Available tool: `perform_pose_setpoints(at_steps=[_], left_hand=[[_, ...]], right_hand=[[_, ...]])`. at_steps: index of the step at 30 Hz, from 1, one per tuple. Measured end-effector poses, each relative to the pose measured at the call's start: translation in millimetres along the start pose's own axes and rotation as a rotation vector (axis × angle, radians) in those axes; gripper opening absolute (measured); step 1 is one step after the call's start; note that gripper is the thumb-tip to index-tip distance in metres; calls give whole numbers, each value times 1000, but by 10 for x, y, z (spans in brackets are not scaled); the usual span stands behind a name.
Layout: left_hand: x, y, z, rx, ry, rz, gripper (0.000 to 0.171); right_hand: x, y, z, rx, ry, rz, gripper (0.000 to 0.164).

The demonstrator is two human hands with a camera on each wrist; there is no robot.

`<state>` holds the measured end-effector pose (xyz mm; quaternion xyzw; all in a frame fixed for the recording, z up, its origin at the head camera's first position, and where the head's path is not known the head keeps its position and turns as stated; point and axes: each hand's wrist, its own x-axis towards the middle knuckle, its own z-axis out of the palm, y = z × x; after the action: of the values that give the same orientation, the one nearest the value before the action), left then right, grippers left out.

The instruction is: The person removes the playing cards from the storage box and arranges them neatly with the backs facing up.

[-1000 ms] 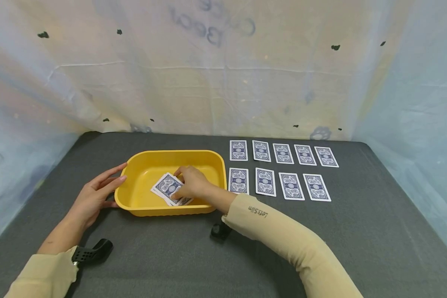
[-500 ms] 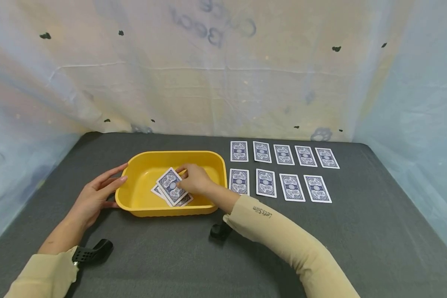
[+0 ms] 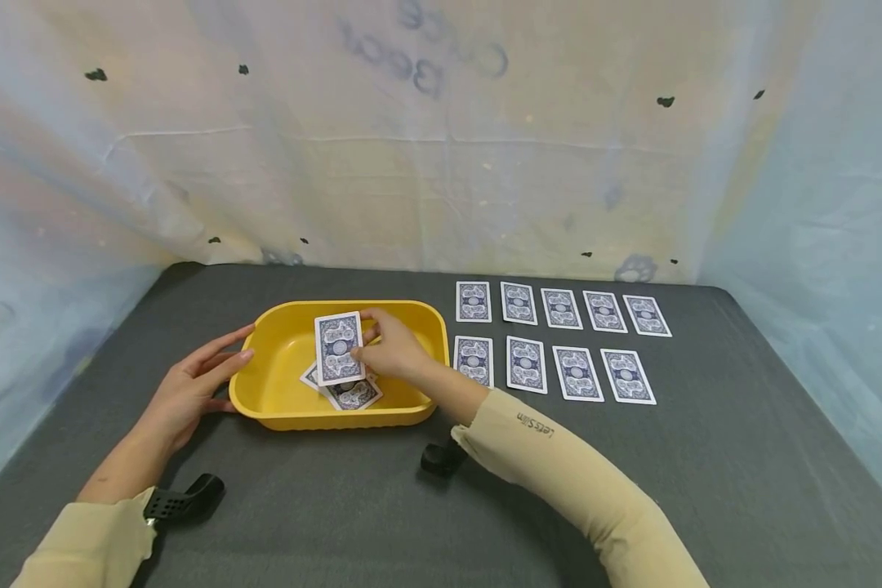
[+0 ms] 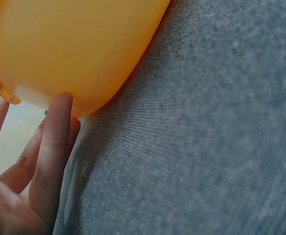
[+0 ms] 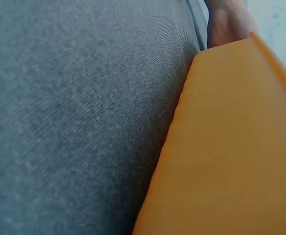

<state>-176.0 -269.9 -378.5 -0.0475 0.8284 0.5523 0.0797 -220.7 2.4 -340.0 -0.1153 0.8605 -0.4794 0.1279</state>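
Over the yellow basin (image 3: pixel 279 416), my right hand (image 3: pixel 393 347) pinches a blue-backed playing card (image 3: pixel 339 347) by its right edge, back side up. Beneath it, several more cards (image 3: pixel 354 395) lie overlapping on the basin floor. My left hand (image 3: pixel 191 388) rests against the basin's left end, fingers extended along the rim and side. In the left wrist view, the fingers (image 4: pixel 57 132) touch the basin's outer wall (image 4: pixel 79 54). The right wrist view shows mostly the basin's front wall (image 5: pixel 226 142); the right hand's fingers are hidden there.
Right of the basin, face-down cards lie in two rows, a back row with a card (image 3: pixel 474 302) at its left end and a front row with a card (image 3: pixel 628 376) at its right end. A dark grey cloth (image 3: pixel 323 506) covers the table. A curtain (image 3: pixel 441 163) hangs behind.
My right hand has lifted the top card off the pile and turned it more upright, uncovering the cards below. My left hand stays at the basin's end.
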Motion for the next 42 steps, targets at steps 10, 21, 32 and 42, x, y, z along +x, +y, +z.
perform_pose_setpoints(at_steps=[10, 21, 32, 42], left_hand=[[-5, -2, 1, 1, -5, 18, 62], [4, -22, -11, -4, 0, 12, 62], [-7, -1, -18, -17, -2, 10, 61], [6, 5, -18, -10, -7, 1, 63]], right_hand=[[-155, 32, -135, 164, -35, -45, 60], [-279, 113, -330, 316, -95, -78, 61], [-415, 183, -495, 332, -74, -139, 61], [-517, 336, -698, 320, -67, -122, 61]])
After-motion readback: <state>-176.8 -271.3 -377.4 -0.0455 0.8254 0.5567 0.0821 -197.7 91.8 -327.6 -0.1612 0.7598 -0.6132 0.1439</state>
